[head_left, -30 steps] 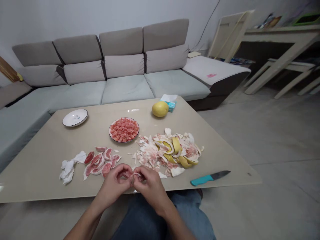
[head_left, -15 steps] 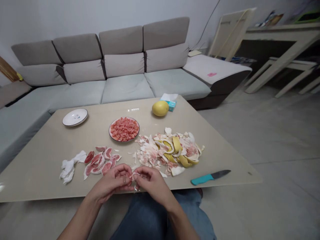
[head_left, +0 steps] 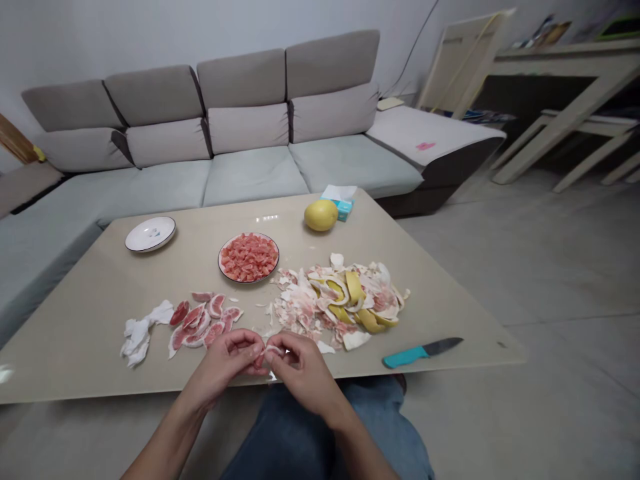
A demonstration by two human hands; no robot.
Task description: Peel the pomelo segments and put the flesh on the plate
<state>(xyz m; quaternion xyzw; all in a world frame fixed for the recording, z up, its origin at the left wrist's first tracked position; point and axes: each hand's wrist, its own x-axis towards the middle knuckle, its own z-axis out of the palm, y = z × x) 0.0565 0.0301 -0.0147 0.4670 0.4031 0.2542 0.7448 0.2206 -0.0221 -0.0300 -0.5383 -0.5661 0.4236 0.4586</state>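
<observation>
My left hand (head_left: 227, 363) and my right hand (head_left: 299, 370) meet over the table's near edge. Both pinch one small pink pomelo segment (head_left: 265, 353) with white membrane on it. Just beyond my left hand lie several unpeeled pink pomelo segments (head_left: 203, 320). Past my right hand spreads a pile of yellow rind and white-pink membrane scraps (head_left: 340, 300). A plate heaped with peeled pink flesh (head_left: 249, 257) stands at the table's middle.
A teal-handled knife (head_left: 423, 353) lies at the right near the beige table's edge (head_left: 450, 313). Crumpled white tissue (head_left: 140, 330) sits left. An empty white plate (head_left: 150, 234), a whole yellow pomelo (head_left: 321, 215) and a tissue box (head_left: 340, 199) stand farther back. A grey sofa (head_left: 225, 147) is behind.
Both hands have stayed together on the segment, shifting their fingers slightly. The view has tilted down a little. Nothing on the table has moved.
</observation>
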